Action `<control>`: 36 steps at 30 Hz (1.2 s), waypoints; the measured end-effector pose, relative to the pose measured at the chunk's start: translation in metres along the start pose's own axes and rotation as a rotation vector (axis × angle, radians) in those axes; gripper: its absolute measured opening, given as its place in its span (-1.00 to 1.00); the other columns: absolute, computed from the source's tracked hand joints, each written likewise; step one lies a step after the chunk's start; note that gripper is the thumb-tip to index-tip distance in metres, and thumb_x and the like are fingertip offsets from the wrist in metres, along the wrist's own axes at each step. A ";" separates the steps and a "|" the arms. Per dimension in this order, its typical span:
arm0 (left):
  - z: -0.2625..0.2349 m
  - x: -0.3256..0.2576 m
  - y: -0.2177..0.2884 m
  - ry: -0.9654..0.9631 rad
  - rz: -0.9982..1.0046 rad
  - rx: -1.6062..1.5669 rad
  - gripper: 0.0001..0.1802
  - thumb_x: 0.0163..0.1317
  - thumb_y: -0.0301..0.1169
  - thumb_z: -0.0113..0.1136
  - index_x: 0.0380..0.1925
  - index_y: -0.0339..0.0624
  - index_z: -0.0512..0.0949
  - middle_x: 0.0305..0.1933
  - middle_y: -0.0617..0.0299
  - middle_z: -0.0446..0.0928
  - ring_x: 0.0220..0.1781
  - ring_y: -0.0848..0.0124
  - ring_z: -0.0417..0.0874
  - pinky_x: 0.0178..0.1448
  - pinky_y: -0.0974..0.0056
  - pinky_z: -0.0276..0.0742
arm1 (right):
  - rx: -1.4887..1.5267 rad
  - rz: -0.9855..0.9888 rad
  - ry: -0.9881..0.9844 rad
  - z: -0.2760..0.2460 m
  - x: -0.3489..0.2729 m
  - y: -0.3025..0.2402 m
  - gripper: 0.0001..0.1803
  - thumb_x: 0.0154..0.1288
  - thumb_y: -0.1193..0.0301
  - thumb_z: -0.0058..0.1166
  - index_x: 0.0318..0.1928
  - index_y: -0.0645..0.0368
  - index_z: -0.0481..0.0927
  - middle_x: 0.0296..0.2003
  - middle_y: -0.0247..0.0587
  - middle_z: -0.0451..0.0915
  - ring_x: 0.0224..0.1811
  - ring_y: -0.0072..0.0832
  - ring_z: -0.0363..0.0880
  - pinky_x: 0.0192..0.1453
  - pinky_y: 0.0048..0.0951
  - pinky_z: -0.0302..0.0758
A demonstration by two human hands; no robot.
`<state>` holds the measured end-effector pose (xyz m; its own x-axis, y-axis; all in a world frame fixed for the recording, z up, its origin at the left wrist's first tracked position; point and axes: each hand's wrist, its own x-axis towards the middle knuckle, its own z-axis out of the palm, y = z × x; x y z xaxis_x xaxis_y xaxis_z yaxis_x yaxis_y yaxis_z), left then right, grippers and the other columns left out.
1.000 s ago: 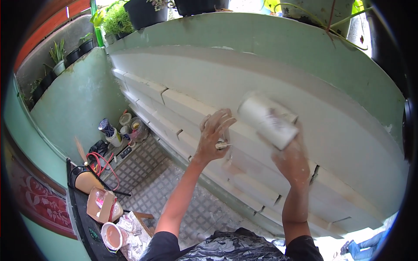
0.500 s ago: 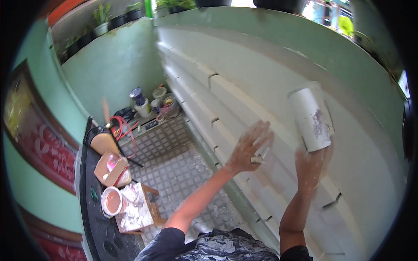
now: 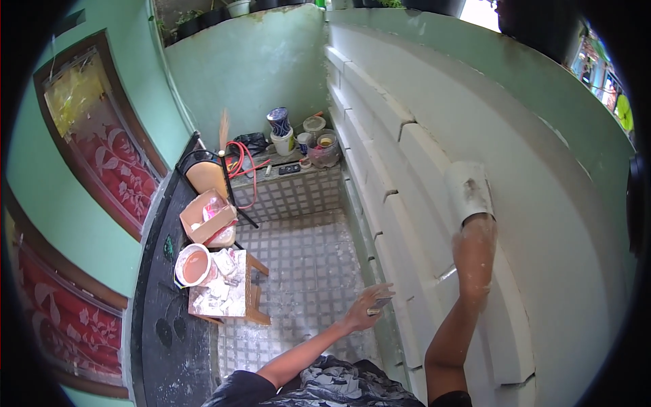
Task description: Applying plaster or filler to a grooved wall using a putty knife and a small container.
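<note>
My right hand [image 3: 475, 254] is against the pale stepped wall panelling on the right. A white, tube-like piece [image 3: 471, 192] with a greyish smear is in it. The fingers are hidden at the near end of this piece, which is slightly blurred and lies on or very near the white surface [image 3: 434, 102]. Lower and to the left, my left hand [image 3: 363, 311] grips a small scraper [image 3: 381, 305] with a pale handle and a dark flat blade. That hand hangs beside the lowest ledges, apart from the wall. Pale dust coats the right hand and wrist.
A wooden stool [image 3: 254, 298] with a white-smeared top carries a bucket [image 3: 195, 266] of pinkish-brown contents. Behind it, a cardboard box [image 3: 207, 220] sits on a chair [image 3: 205, 178]. Tubs [image 3: 283, 142] and a red hose [image 3: 254, 180] occupy the far ledge. Ledges [image 3: 407, 203] jut from the wall.
The view has swung left. My left hand has dropped away from the wall, the scraper still in it. My right hand has moved the white piece lower along the wall.
</note>
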<state>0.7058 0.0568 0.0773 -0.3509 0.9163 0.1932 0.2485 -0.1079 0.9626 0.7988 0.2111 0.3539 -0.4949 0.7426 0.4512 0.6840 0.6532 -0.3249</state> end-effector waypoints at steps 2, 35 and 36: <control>-0.003 -0.002 0.004 0.045 0.049 0.105 -0.30 -0.16 -0.58 0.10 0.15 -0.01 0.42 0.35 0.17 0.27 0.40 0.12 0.22 0.45 0.03 0.10 | 0.058 -0.132 -0.012 -0.001 0.012 0.004 -0.63 0.08 0.50 0.15 -0.11 0.44 0.45 -0.13 0.21 0.47 0.02 0.08 0.41 0.10 -0.06 0.38; -0.169 -0.052 -0.109 0.345 -0.185 -0.085 -0.49 -0.09 -0.66 -0.04 -0.03 -0.27 0.54 0.03 0.14 0.56 0.09 0.34 0.56 0.15 0.25 0.47 | 0.071 -0.206 -0.146 0.183 0.080 -0.043 -0.51 -0.05 0.65 0.10 0.01 0.41 0.45 0.01 0.23 0.44 0.09 0.11 0.35 0.18 -0.05 0.32; -0.174 -0.052 -0.112 0.348 -0.187 -0.102 -0.49 -0.10 -0.65 -0.04 -0.04 -0.29 0.54 -0.02 0.11 0.58 0.08 0.31 0.57 0.14 0.24 0.48 | 0.067 -0.193 -0.147 0.186 0.078 -0.049 -0.51 -0.05 0.65 0.10 0.01 0.41 0.45 0.01 0.23 0.44 0.09 0.11 0.35 0.18 -0.05 0.32</control>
<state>0.5393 -0.0454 -0.0079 -0.6708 0.7401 0.0487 0.0662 -0.0056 0.9978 0.6270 0.2649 0.2503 -0.6891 0.6133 0.3860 0.5345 0.7899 -0.3006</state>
